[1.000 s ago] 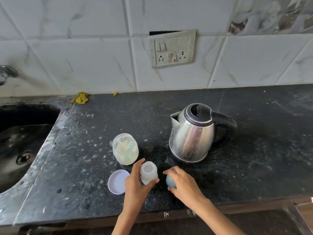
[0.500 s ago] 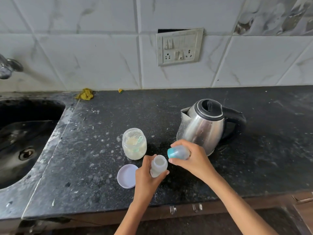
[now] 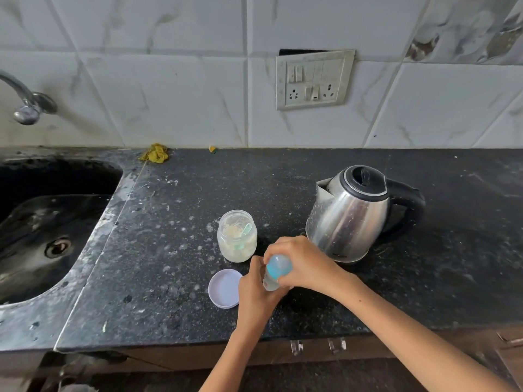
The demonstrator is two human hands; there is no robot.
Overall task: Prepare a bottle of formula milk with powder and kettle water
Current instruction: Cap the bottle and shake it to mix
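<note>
Now that the blue cap (image 3: 278,266), lifted off the counter (image 3: 169,278), is pressed onto the bottle (image 3: 270,282) by the gripping right hand (image 3: 308,264), closing is judged underway; the bottle is clasped by the left hand (image 3: 254,290) near the front edge.

A single head-worn wide-angle view looked forward and down over the dark bench (image 3: 283,179), close above it, facing the tiled wall (image 3: 169,94) behind.

Home kitchen, sink (image 3: 56,222), kettle (image 3: 351,219), tiled wall (image 3: 169,94)

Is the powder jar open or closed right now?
Open. The powder jar stands upright on the counter with no lid; a scoop shows inside. Its round lid lies flat in front of it.
</note>
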